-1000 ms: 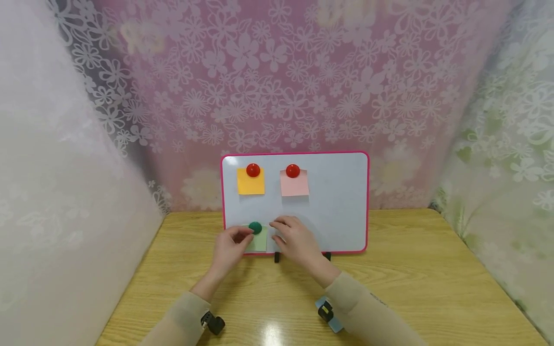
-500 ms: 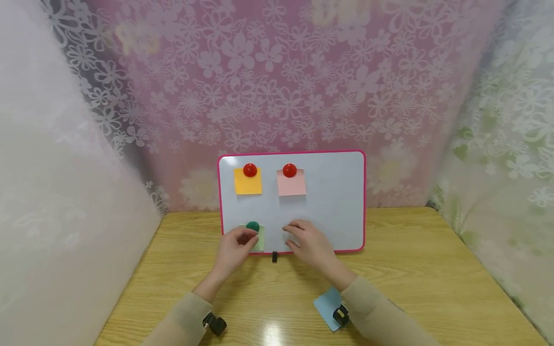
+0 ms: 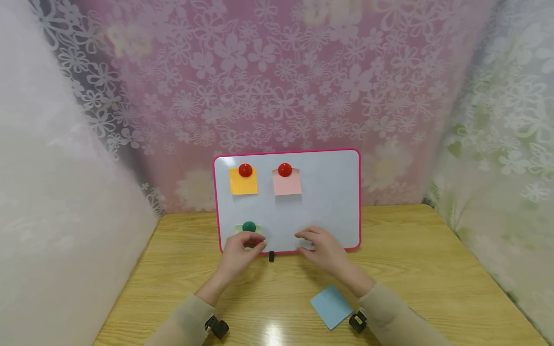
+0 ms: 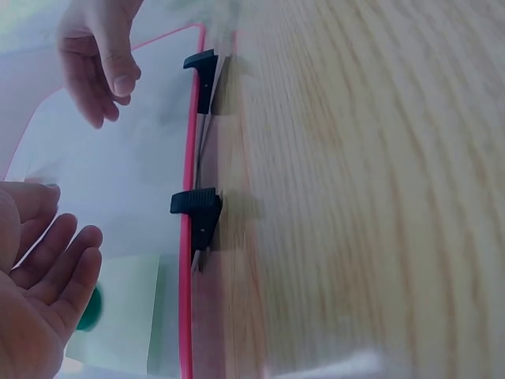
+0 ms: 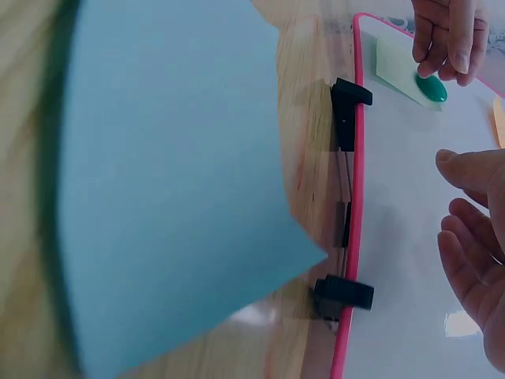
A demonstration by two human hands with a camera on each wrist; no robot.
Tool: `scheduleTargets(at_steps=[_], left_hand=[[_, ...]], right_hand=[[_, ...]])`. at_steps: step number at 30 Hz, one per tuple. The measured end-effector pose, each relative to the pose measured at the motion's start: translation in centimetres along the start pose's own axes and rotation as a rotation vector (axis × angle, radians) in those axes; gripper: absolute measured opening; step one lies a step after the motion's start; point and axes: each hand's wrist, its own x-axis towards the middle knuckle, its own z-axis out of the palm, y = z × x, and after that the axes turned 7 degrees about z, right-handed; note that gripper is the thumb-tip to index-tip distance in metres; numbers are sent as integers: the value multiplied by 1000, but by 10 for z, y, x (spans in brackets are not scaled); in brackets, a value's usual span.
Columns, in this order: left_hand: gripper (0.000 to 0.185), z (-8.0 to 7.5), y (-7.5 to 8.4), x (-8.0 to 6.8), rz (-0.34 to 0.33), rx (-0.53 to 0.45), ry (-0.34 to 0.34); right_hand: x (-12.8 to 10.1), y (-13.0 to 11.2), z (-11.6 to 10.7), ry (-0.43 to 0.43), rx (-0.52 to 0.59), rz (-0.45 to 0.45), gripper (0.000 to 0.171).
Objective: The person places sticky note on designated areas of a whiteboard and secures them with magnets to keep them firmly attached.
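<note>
A whiteboard [image 3: 329, 192] with a pink frame leans upright at the back of the table. Low on its left side, a green round magnet [image 3: 248, 226] sits on a pale green sticky note [image 4: 126, 316]. My left hand [image 3: 237, 252] is just in front of that note, hiding much of it in the head view; its fingers are loosely bent and hold nothing. Farther right, my right hand [image 3: 326, 250] hovers before the lower part of the board, thumb and fingers apart. A blue sticky note [image 3: 332, 307] lies on the table, left of the right wrist.
Higher on the board, red magnets cover the top edges of an orange sticky note [image 3: 243, 185] and a pink sticky note [image 3: 287, 185]. Black feet [image 4: 201, 207] support the board's lower edge on the wooden table [image 3: 402, 269]. Patterned curtains surround the table.
My right hand has moved right, away from the green note, uncovering the blue note on the table. My left hand has dropped slightly below the green magnet. The view has shifted a little.
</note>
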Motion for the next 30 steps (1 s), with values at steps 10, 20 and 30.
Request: scheduleTargets(at_steps=[10, 20, 30], left_hand=[[17, 15, 3, -3, 8, -11, -75], [20, 33, 7, -9, 38, -50, -204], [33, 52, 16, -16, -25, -73, -392]], right_hand=[[-21, 16, -13, -18, 79, 10, 33], [-41, 28, -32, -136, 81, 35, 29], [-59, 39, -48, -233, 105, 70, 27]])
